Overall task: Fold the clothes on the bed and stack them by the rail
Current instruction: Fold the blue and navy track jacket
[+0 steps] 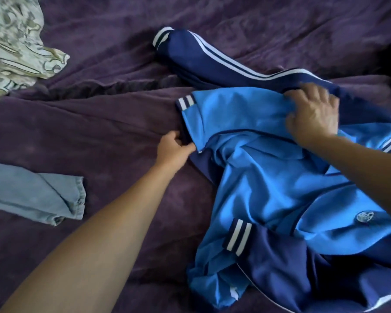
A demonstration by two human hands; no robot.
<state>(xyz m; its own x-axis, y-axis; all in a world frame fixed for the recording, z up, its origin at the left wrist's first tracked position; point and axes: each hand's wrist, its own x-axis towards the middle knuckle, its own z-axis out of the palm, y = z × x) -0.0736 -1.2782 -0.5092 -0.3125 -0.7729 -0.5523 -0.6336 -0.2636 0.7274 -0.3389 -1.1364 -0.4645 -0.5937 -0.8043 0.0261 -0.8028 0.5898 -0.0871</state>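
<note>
The left hand's (175,146) fingers curl round and pinch the left edge of the blue jacket (257,177), just below a striped cuff. The right hand's (312,114) fingers, spread and bent, bunch its light-blue cloth farther right. The jacket lies crumpled on the purple bedcover (99,132), its navy sleeve (201,59) stretching far-left and pale denim (32,195) lying well apart at near left.

A bedroom in a home. Under the left hand (174,147) and right hand (314,116) spreads a bed (108,123) in a rumpled purple cover. A blue track jacket (264,177) lies loose on it at the hands, a pale denim garment (32,195) lies well left of the left hand, and a crumpled leaf-patterned cloth (16,41) sits farther off, beyond and left of that hand
</note>
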